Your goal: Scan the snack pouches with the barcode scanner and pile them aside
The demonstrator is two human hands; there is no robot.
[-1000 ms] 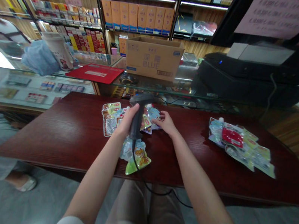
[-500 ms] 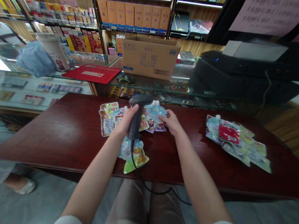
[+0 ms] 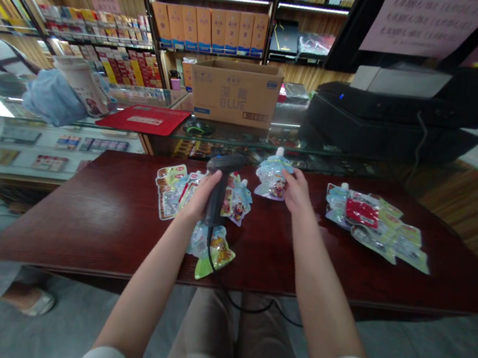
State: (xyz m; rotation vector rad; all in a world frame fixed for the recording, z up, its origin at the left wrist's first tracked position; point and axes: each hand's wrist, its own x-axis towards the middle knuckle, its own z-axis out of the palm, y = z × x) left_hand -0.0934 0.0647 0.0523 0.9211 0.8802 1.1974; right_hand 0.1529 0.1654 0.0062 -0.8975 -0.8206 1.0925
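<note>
My left hand (image 3: pixel 204 197) is wrapped round the handle of a black barcode scanner (image 3: pixel 217 194), whose cable hangs down toward my lap. Under and around it lie several colourful spouted pouches (image 3: pixel 170 195), partly hidden by the hand and scanner. Between thumb and fingers, my right hand (image 3: pixel 297 191) grips a pale blue spouted pouch (image 3: pixel 272 178), held upright with its white cap on top, to the right of the scanner. A blue and green pouch (image 3: pixel 215 254) rests nearer the table's front edge. Farther right lies a second pile of pouches (image 3: pixel 379 225), with a red packet (image 3: pixel 361 213) on it.
The dark red wooden table (image 3: pixel 114 220) meets a glass display counter. On the counter stand a cardboard box (image 3: pixel 234 93), a red mat (image 3: pixel 144 118), a cup (image 3: pixel 82 84) with a blue cloth, and black equipment (image 3: pixel 348 118). Another person sits at the left edge.
My right hand has drawn the pale blue pouch away from the pile, to the right and up. My left hand with the scanner has stayed nearly in place.
</note>
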